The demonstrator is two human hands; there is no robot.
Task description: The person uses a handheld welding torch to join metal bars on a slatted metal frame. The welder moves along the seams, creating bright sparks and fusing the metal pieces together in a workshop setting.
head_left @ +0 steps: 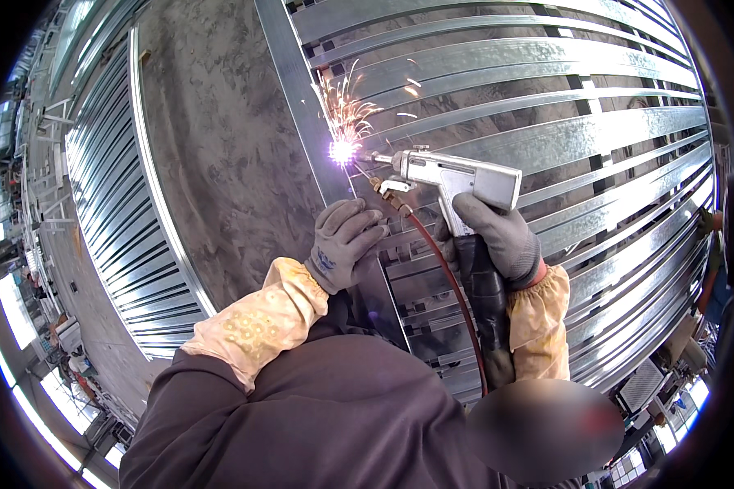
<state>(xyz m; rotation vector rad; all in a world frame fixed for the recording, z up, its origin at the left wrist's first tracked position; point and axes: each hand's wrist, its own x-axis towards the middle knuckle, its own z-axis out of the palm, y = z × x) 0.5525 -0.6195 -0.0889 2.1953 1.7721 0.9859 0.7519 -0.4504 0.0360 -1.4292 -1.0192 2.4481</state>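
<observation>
My right hand [499, 236], in a grey glove, grips the handle of a silver welding gun [465, 175]. The gun's nozzle points left at a bright weld spot [342, 152] on the side bar [296, 98] of a galvanized metal frame. Orange sparks [349, 114] spray up from that spot. Just below it, my left hand [344, 243], gloved too, lies on the same bar with its fingers curled over it; the fingertips are partly hidden. A brass-coloured wire-feed fitting [390, 196] sits under the nozzle, with a dark red hose [444, 269] running down from it.
Long parallel metal slats [579, 134] stretch rightward from the side bar. A second slatted frame [130, 212] lies to the left, across a stained grey floor [220, 122]. The gun's thick black cable sleeve [487, 306] hangs beside my right forearm. Racks and bright windows line the far left.
</observation>
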